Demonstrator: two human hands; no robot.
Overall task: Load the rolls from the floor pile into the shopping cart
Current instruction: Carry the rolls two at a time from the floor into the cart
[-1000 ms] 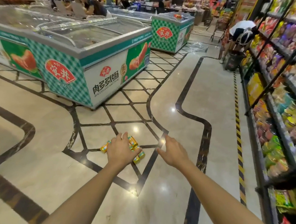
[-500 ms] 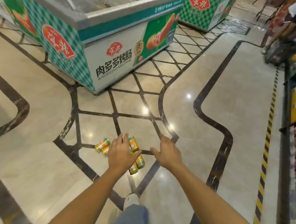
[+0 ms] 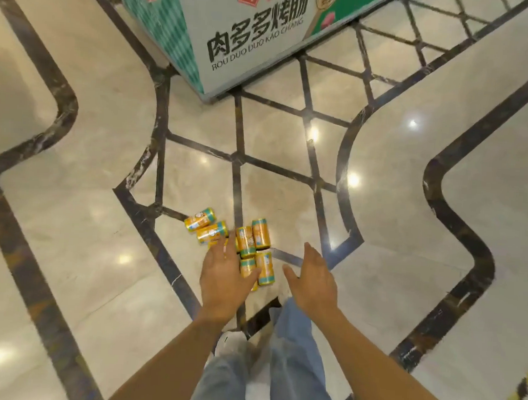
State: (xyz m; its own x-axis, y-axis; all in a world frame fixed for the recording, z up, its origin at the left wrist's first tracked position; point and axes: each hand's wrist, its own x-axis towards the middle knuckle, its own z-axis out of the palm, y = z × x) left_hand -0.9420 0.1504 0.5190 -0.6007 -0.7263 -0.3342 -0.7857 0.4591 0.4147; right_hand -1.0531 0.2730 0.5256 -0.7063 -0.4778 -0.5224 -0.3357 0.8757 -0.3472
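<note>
Head view is looking steeply down at a polished marble floor with dark inlaid lines. The rolls are lying on it in a loose pile at the lower centre of the frame, just ahead of the person's white shoe and jeans leg. No shopping cart is showing anywhere in the frame.

The rolls are looking like short, stiff cylinders in glossy wrap. They are probably light enough to lift one per hand, but slick, and likely to roll away on so smooth a floor. The safest hold is probably around the barrel, between the two end bands, with fingers on one side and thumb on the other.

Each roll is showing a yellow-orange body with a teal band at each end and a small pale print in the middle. All are lying on their sides. Two are sitting slightly apart at the pile's upper left, and the others are touching in a cluster.

The left hand is hovering over the pile's lower left, fingers spread and holding nothing; whether it is touching a roll cannot be told. The right hand is hanging wide and empty just right of the pile. A freezer chest is standing at the top of the frame.
</note>
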